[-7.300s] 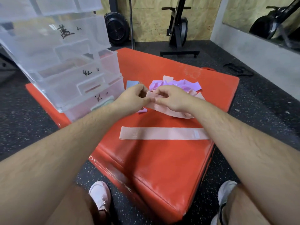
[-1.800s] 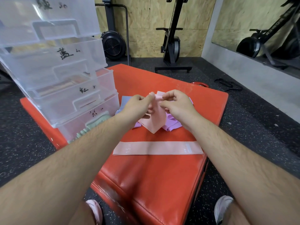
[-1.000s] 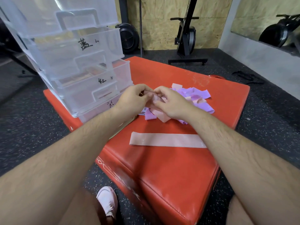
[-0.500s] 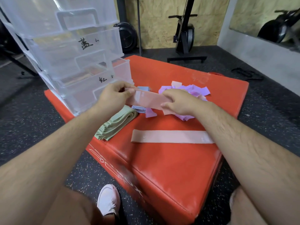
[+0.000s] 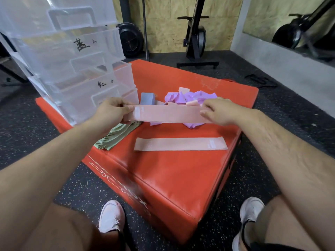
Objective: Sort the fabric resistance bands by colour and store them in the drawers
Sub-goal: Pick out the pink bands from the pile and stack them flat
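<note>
A pink band (image 5: 166, 114) is stretched flat in the air between my hands. My left hand (image 5: 110, 113) pinches its left end and my right hand (image 5: 218, 111) pinches its right end. A second pink band (image 5: 180, 144) lies flat on the red padded box (image 5: 163, 178) below. Behind my hands lies a heap of purple bands (image 5: 190, 97) with some pink ones, beside a folded blue band (image 5: 147, 98). Folded green bands (image 5: 116, 136) lie under my left wrist. The clear drawer tower (image 5: 72, 69) stands at the box's left, its drawers labelled by hand.
The red padded box sits on black speckled gym floor (image 5: 27, 124). An exercise machine (image 5: 196, 38) and a black fan wheel (image 5: 130, 39) stand at the plywood back wall. A mirror (image 5: 290, 24) is at the right. My white shoes (image 5: 111, 216) are at the box's near edge.
My hands have pulled apart and drawn the crumpled pink band out straight and flat. It has come away from the heap. The green stack has come into view.
</note>
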The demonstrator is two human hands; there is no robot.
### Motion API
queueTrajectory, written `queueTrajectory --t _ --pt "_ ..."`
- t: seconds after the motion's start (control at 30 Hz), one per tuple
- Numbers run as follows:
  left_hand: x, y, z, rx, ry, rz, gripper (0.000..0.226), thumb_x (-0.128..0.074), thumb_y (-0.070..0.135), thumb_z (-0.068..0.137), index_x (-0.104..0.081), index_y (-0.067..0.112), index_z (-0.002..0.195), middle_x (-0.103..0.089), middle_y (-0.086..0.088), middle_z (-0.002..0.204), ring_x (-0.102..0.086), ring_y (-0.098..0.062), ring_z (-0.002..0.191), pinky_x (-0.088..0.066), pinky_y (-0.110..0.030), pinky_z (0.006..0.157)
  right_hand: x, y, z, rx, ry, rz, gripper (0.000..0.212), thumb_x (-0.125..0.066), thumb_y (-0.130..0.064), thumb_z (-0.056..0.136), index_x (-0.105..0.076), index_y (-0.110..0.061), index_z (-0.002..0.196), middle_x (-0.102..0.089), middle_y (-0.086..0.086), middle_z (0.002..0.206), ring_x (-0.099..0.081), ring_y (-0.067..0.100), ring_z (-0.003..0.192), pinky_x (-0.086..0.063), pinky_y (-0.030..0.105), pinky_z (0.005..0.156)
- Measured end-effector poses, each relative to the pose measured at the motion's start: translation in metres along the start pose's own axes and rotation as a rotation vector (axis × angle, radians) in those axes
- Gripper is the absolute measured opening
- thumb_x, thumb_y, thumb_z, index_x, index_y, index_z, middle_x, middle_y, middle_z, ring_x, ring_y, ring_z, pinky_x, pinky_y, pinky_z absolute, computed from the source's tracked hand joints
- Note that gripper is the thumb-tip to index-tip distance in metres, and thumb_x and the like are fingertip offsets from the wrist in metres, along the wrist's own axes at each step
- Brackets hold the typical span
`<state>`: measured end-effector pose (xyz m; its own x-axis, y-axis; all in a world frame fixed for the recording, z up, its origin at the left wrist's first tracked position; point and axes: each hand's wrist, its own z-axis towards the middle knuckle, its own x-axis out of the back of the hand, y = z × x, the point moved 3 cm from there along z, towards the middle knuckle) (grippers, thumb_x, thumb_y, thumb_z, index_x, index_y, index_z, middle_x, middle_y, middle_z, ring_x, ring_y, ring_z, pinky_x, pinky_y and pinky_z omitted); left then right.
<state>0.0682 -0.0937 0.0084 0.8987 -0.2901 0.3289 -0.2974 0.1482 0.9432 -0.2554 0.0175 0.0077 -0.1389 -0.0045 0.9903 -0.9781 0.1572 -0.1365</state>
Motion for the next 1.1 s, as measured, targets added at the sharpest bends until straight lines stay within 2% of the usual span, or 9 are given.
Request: queueTrajectory --t 0.07,0.2,0.27,0.4,0.57,0.8,0.9,1.0,1.1 --pt "-0.006 -0.001 -0.005 0.003 0.012 0.032 0.014 -0.061 0.005 0.094 -0.066 0.011 0.082 -0.062 -0.013 0.083 -0.062 -0.022 0.067 -0.059 -0.034 0.066 -0.001 0.010 -0.005 -0.044 -0.010 0.078 0.015 -0.052 -0.034 0.099 -0.055 -0.020 0.103 -0.061 0.001 0.101 -0.056 0.029 0.097 -0.043 0.038 0.082" --pt "-0.019 -0.018 -0.013 0.031 -0.012 0.088 0.010 -0.066 0.009 0.092 -0.065 0.011 0.082 -0.060 -0.011 0.076 -0.057 -0.014 0.057 -0.051 -0.020 0.048 -0.003 0.022 -0.021 -0.053 -0.053 0.158 0.006 -0.057 -0.023 0.096 -0.054 -0.021 0.100 -0.060 -0.002 0.088 -0.060 0.028 0.090 -0.046 0.037 0.076" --pt "-0.026 -0.030 -0.015 0.034 -0.047 0.148 0.006 -0.072 0.013 0.087 -0.067 0.012 0.082 -0.060 -0.008 0.073 -0.053 -0.019 0.060 -0.046 -0.020 0.046 -0.005 0.025 -0.029 -0.060 -0.066 0.155 0.013 -0.057 -0.017 0.093 -0.056 -0.020 0.105 -0.060 -0.001 0.096 -0.058 0.025 0.091 -0.043 0.034 0.073" --pt "-0.040 -0.046 -0.016 -0.033 -0.049 0.365 0.007 -0.073 0.011 0.086 -0.067 0.012 0.090 -0.057 0.000 0.069 -0.051 -0.006 0.056 -0.039 -0.008 0.047 -0.021 0.032 -0.040 -0.085 -0.141 0.105 0.022 -0.053 -0.011 0.091 -0.054 -0.024 0.109 -0.062 0.004 0.108 -0.059 0.025 0.096 -0.047 0.036 0.080" --pt "-0.042 -0.066 -0.012 -0.038 -0.074 0.518 0.013 -0.077 0.017 0.082 -0.069 0.015 0.092 -0.054 0.005 0.070 -0.050 -0.015 0.067 -0.040 -0.026 0.059 -0.048 0.028 -0.049 -0.068 -0.197 0.027 0.023 -0.050 -0.007 0.092 -0.054 -0.020 0.110 -0.062 0.004 0.105 -0.058 0.024 0.091 -0.044 0.035 0.070" --pt "-0.041 -0.066 -0.010 -0.118 -0.137 0.701 0.015 -0.079 0.025 0.079 -0.069 0.018 0.088 -0.057 0.006 0.072 -0.054 -0.014 0.070 -0.037 -0.023 0.058 -0.058 0.034 -0.050 -0.064 -0.169 -0.012 0.025 -0.050 -0.011 0.093 -0.057 -0.023 0.114 -0.049 0.004 0.123 -0.057 0.027 0.103 -0.049 0.043 0.094" --pt "-0.041 -0.065 -0.010 -0.227 -0.181 0.701 0.024 -0.082 0.036 0.076 -0.070 0.021 0.090 -0.057 0.006 0.085 -0.056 -0.014 0.084 -0.039 -0.023 0.071 -0.056 0.036 -0.051 -0.029 -0.206 -0.006 0.043 -0.053 -0.018 0.094 -0.052 -0.022 0.137 -0.046 0.003 0.137 -0.050 0.024 0.123 -0.041 0.041 0.108" --pt "-0.041 -0.065 -0.016 -0.277 -0.349 0.713 0.048 -0.076 0.064 0.064 -0.068 0.038 0.103 -0.058 0.009 0.104 -0.054 -0.009 0.098 -0.040 -0.024 0.084 -0.055 0.030 -0.056 0.031 -0.254 0.055 0.061 -0.066 -0.024 0.088 -0.047 -0.027 0.145 -0.045 -0.002 0.140 -0.047 0.019 0.130 -0.035 0.037 0.113" --pt "-0.047 -0.067 -0.024 -0.321 -0.474 0.683 0.048 -0.083 0.050 0.068 -0.068 0.037 0.112 -0.062 0.006 0.114 -0.054 -0.010 0.108 -0.039 -0.024 0.096 -0.056 0.028 -0.058 0.078 -0.255 0.039 0.058 -0.071 -0.022 0.086 -0.052 -0.030 0.140 -0.049 -0.003 0.135 -0.049 0.019 0.126 -0.036 0.034 0.110"
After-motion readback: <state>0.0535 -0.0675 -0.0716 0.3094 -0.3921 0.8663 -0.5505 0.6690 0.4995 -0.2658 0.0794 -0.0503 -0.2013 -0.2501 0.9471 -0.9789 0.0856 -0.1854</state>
